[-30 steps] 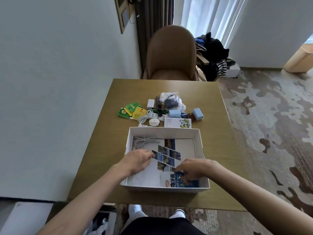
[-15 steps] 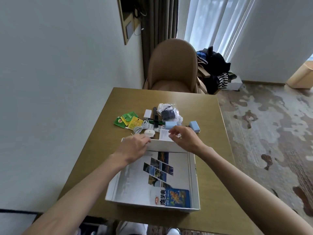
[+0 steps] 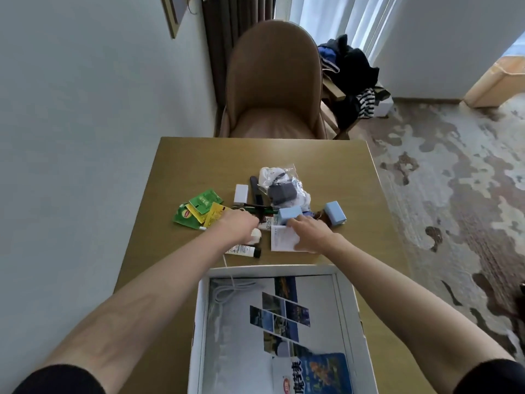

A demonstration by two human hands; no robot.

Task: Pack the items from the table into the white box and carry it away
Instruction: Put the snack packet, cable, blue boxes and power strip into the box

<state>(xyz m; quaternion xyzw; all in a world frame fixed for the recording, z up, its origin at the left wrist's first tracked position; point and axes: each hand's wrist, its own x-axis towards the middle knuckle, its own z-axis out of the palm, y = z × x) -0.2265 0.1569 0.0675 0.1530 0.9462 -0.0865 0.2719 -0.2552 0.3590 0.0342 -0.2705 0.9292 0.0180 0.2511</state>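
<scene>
Just beyond the far wall of the white box [image 3: 270, 271], my left hand [image 3: 241, 226] reaches into the pile of small items [image 3: 279, 191] on the desk [image 3: 199, 166]; I cannot tell its fingers' grip. My right hand [image 3: 311, 236] presses straight fingers [image 3: 295, 223] on a white leaflet [image 3: 279, 238].

Two hands, left hand [image 3: 238, 228] and right hand [image 3: 308, 233]. One white box [image 3: 200, 314] holding one white cable [image 3: 227, 291], one photo sheet [image 3: 279, 317], one blue packet [image 3: 321, 371]. On one table [image 3: 199, 155]: two light-blue blocks [image 3: 289, 215] [image 3: 335, 213], one white block [image 3: 241, 193], one clear bag [image 3: 284, 183], one dark stick [image 3: 254, 189], one tube [image 3: 241, 250], one booklet [image 3: 279, 237], one white puck [image 3: 257, 234], roughly four tea sachets [image 3: 206, 201], overlapping, count unsure. One chair [image 3: 272, 81].
</scene>
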